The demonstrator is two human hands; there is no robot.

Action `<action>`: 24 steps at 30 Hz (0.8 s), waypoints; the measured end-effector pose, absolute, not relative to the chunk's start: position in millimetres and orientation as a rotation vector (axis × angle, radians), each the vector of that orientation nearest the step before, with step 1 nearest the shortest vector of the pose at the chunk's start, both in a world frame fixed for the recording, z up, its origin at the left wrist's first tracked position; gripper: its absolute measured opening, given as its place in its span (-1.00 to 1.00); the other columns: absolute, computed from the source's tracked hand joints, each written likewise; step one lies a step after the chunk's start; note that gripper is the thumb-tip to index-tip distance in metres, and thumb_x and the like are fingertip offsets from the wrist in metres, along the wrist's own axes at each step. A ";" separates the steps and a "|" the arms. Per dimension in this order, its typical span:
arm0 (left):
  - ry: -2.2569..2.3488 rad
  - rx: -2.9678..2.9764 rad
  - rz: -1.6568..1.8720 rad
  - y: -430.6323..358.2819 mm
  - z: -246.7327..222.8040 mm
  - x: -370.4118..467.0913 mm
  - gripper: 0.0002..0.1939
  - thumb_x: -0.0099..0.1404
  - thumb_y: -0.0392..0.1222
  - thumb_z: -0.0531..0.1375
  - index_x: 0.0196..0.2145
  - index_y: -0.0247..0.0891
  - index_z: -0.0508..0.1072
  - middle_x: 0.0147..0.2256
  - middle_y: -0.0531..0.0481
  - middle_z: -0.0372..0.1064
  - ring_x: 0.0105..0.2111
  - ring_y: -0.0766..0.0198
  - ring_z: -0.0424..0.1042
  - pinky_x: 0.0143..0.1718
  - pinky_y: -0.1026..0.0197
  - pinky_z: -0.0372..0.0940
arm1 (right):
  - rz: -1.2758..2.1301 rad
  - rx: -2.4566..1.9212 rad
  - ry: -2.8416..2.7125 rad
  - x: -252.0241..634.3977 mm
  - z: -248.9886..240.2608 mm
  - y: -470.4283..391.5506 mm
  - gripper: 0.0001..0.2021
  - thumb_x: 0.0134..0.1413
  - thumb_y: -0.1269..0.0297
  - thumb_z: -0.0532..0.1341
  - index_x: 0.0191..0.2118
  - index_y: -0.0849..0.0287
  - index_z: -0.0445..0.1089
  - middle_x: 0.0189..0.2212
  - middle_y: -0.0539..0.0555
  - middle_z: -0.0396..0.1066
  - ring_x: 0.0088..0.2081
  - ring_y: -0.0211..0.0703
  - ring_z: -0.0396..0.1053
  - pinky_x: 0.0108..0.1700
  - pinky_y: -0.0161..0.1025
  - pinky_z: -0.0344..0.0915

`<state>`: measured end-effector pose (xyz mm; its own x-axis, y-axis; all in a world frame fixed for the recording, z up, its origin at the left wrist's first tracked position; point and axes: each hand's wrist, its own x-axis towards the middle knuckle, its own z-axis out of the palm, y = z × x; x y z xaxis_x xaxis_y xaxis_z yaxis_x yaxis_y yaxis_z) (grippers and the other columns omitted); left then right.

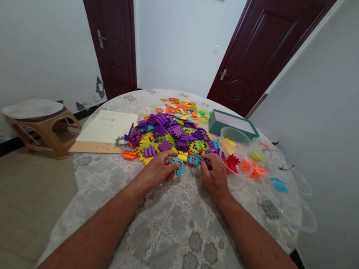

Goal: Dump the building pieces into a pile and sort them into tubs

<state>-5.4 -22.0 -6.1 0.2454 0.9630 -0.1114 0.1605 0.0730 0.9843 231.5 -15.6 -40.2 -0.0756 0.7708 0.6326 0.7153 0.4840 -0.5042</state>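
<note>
A large heap of plastic building pieces (177, 131), mostly purple, green and yellow, lies on the table. At its near edge my left hand (161, 165) pinches a light-blue piece (179, 167) between thumb and fingers. My right hand (214, 171) has its fingers closed at the right edge of another light-blue square piece (193, 159), which has a window-like middle. Yellow pieces (182, 156) lie between the two blue ones; whether they are joined to them I cannot tell.
Clear round tubs holding red, orange, blue and grey pieces stand at the right, beside a green box (217, 127). Paper sheets (107, 127) lie at the left. Orange pieces (182, 107) spread behind the heap. A stool (37, 109) stands left of the table (170, 242).
</note>
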 end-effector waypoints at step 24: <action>1.108 1.114 0.981 -17.2 -11.5 -5.6 -0.54 0.21 -0.14 0.36 0.07 -0.21 0.49 -0.09 -0.11 0.59 -0.22 0.17 0.58 -0.24 0.16 0.49 | -0.057 -1.752 -2.231 214.8 -51.4 -18.0 -0.70 0.39 0.34 0.10 0.13 0.09 0.43 0.07 0.18 0.44 -0.06 -0.02 0.47 -0.14 -0.16 0.43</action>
